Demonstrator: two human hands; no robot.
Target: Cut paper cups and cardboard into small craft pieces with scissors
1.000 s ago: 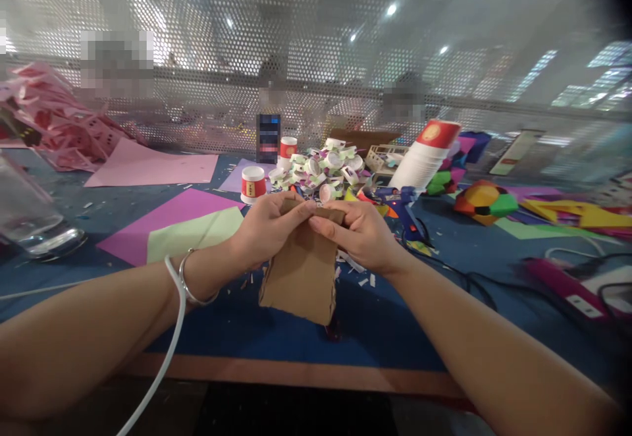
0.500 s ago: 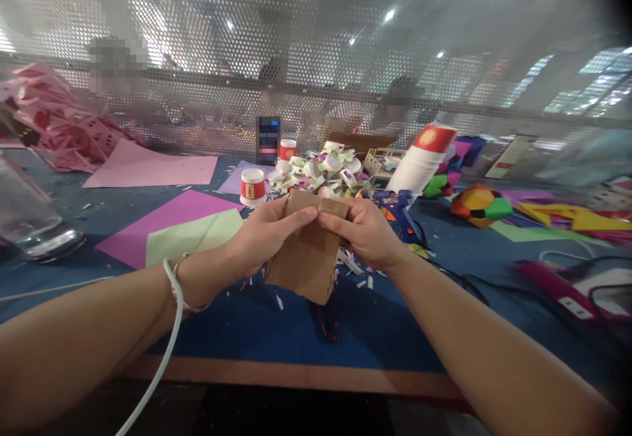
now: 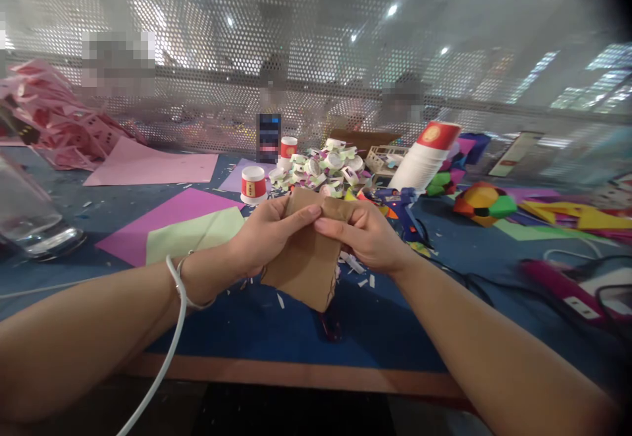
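Observation:
Both hands grip a piece of brown cardboard (image 3: 303,268) held tilted over the table's near half. My left hand (image 3: 264,233) pinches its upper left part, thumb on the face toward me. My right hand (image 3: 368,230) pinches the upper right, where a narrow flap appears bent or separate; I cannot tell which. The two thumbs nearly meet at the top. Below the cardboard lies a dark, shiny purple object (image 3: 330,326), partly hidden by it. A blue glue gun (image 3: 407,212) stands just beyond my right hand.
Small paper rings (image 3: 333,166) are heaped at the back, beside a red-and-white paper cup (image 3: 253,186) and a leaning cup stack (image 3: 419,159). Purple (image 3: 148,222) and pale green sheets (image 3: 192,232) lie left, near a clear glass (image 3: 37,225). At right is a power strip (image 3: 567,291) with cables.
The cardboard has tilted slightly, its lower edge shifting a little down and left. My right thumb has slid slightly toward the left. Both hands keep their hold.

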